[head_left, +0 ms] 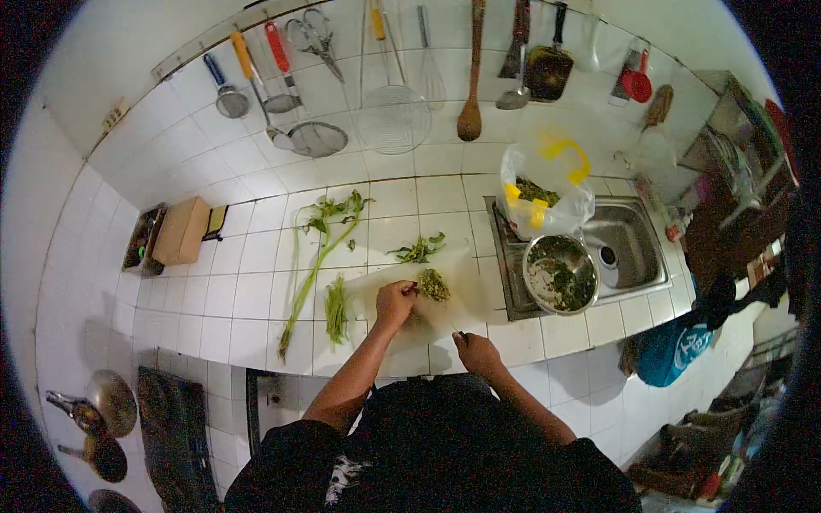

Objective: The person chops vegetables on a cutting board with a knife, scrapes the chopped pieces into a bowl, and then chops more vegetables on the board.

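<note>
On the bench (214, 335), the right hand (479, 353) has its grip closed around a knife (457, 330) by the near edge; the left hand (395, 305) is beside chopped greens (434, 285), its grip impossible to tell. Cut stems (336, 309) lie left. Tile separates the greens from the sink (631, 244) and metal bowl (560, 274) at right.

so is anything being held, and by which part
The right hand holds what looks like a knife, by its handle; whether the left hand grips anything beside the chopped greens can't be told.
</note>
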Available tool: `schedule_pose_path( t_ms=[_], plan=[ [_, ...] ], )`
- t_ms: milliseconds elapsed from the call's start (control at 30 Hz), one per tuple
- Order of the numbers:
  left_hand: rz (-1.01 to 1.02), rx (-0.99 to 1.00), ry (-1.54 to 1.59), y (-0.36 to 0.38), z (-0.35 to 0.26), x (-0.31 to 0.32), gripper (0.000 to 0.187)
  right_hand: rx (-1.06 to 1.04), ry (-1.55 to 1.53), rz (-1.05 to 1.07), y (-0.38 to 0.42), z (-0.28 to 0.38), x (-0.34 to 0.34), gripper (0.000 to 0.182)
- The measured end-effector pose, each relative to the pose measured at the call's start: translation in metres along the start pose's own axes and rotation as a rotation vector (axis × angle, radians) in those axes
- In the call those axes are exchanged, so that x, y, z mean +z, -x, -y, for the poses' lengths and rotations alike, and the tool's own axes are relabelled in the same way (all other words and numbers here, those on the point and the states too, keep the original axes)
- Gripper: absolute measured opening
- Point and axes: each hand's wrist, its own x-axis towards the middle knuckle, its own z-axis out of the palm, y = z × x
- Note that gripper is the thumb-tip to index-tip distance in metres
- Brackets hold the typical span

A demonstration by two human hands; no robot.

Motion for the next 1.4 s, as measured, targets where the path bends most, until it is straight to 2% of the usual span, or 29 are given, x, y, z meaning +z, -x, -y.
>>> schedule_pose_path(
  t_ms=[133, 200, 267, 300, 433, 500, 700, 733, 767, 800, 867, 933, 1000, 1067, 1100, 1133, 1267, 1333, 1400],
  plan=[
    [-0.039, -0.104, 0.006, 0.027, -0.017, -0.022, 0.025, -0.046, -0.042, 0.018, -0.002, 0.002, 0.006, 0.062],
    [-0.133, -0.020, -0.217, 0.048, -0.006, -0.022, 0.027, -0.048, -0.023, 0.043, -0.009, 0.002, 0.013, 0.061],
    [-0.119, -0.032, -0.234, 0.060, -0.008, -0.025, 0.027, -0.077, 0.013, 0.111, -0.019, 0.005, 0.008, 0.062],
    [-0.113, -0.025, -0.259, 0.065, -0.008, -0.024, 0.027, -0.185, 0.005, 0.034, -0.013, 0.008, -0.006, 0.062],
    [-0.148, -0.025, -0.321, 0.074, -0.005, -0.022, 0.028, -0.029, 0.012, 0.097, -0.028, -0.012, -0.019, 0.063],
    [-0.179, 0.022, -0.236, 0.073, 0.000, -0.022, 0.030, -0.072, 0.018, 0.145, -0.026, -0.021, -0.025, 0.063],
    [-0.506, -0.167, -0.457, 0.065, 0.014, -0.054, 0.032, -0.345, -0.031, 0.188, -0.039, -0.029, -0.021, 0.056],
    [-0.537, -0.188, -0.467, 0.061, 0.020, -0.061, 0.032, -0.317, -0.084, 0.195, -0.040, -0.020, -0.024, 0.054],
    [-0.553, -0.268, -0.527, 0.058, 0.026, -0.065, 0.033, -0.277, -0.138, 0.195, -0.040, -0.017, -0.025, 0.053],
    [-0.569, -0.359, -0.593, 0.062, 0.029, -0.065, 0.034, -0.349, -0.114, 0.241, -0.044, -0.017, -0.026, 0.054],
    [-0.608, -0.368, -0.522, 0.061, 0.041, -0.069, 0.035, -0.427, -0.108, 0.266, -0.050, -0.011, -0.030, 0.053],
    [-0.534, -0.545, -0.564, 0.055, 0.046, -0.070, 0.030, -0.437, 0.000, 0.326, -0.057, 0.002, -0.041, 0.050],
    [-0.557, -0.531, -0.602, 0.053, 0.054, -0.066, 0.026, -0.417, 0.114, 0.395, -0.062, 0.004, -0.050, 0.047],
    [-0.560, -0.506, -0.649, 0.052, 0.054, -0.068, 0.023, -0.652, 0.024, 0.303, -0.070, 0.001, -0.052, 0.055],
    [-0.510, -0.548, -0.629, 0.051, 0.047, -0.072, 0.020, -0.537, 0.059, 0.307, -0.075, 0.003, -0.047, 0.055],
    [-0.462, -0.584, -0.611, 0.046, 0.041, -0.080, 0.016, -0.530, 0.057, 0.314, -0.077, 0.003, -0.044, 0.055],
    [-0.511, -0.560, -0.587, 0.047, 0.045, -0.088, 0.012, -0.455, 0.007, 0.297, -0.068, -0.001, -0.042, 0.055],
    [-0.529, -0.542, -0.576, 0.050, 0.045, -0.091, 0.012, -0.351, 0.097, 0.323, -0.060, 0.002, -0.043, 0.056],
    [-0.546, -0.511, -0.561, 0.048, 0.044, -0.100, 0.012, -0.340, 0.011, 0.288, -0.051, 0.001, -0.040, 0.054]
  ],
)
